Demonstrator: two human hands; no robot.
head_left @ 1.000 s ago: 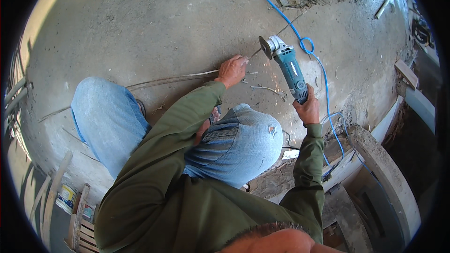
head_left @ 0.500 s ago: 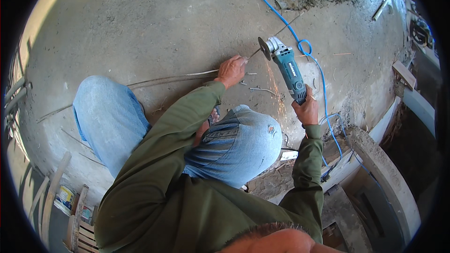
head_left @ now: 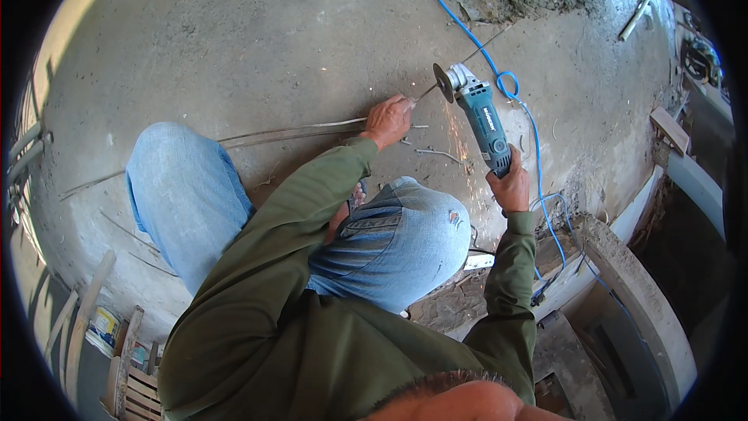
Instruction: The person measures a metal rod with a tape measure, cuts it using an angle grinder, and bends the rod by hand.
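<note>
My right hand (head_left: pixel 512 185) is wrapped round the rear of a teal angle grinder (head_left: pixel 485 123), which slants up and to the left. Its dark cutting disc (head_left: pixel 442 81) meets a thin metal rod (head_left: pixel 425 93). One end of that rod is pinched in my left hand (head_left: pixel 387 120); beyond the disc it runs on toward the upper right. Orange sparks (head_left: pixel 455 131) stream from the disc down toward my knee. Left of my left hand, long thin rods (head_left: pixel 288 131) lie on the concrete, and a short cut piece of rod (head_left: pixel 438 153) lies just below the grinder's left side.
A blue cable (head_left: pixel 535 136) loops on the floor right of the grinder. My bent knees (head_left: pixel 425 222) are close below both hands. A concrete ledge (head_left: pixel 635 288) curves at the lower right. Wooden poles (head_left: pixel 89 308) and a container (head_left: pixel 103 330) stand at the lower left.
Both hands keep their grips and almost the same places. The sparks continue falling, spread a little differently. The whole view has shifted slightly.
</note>
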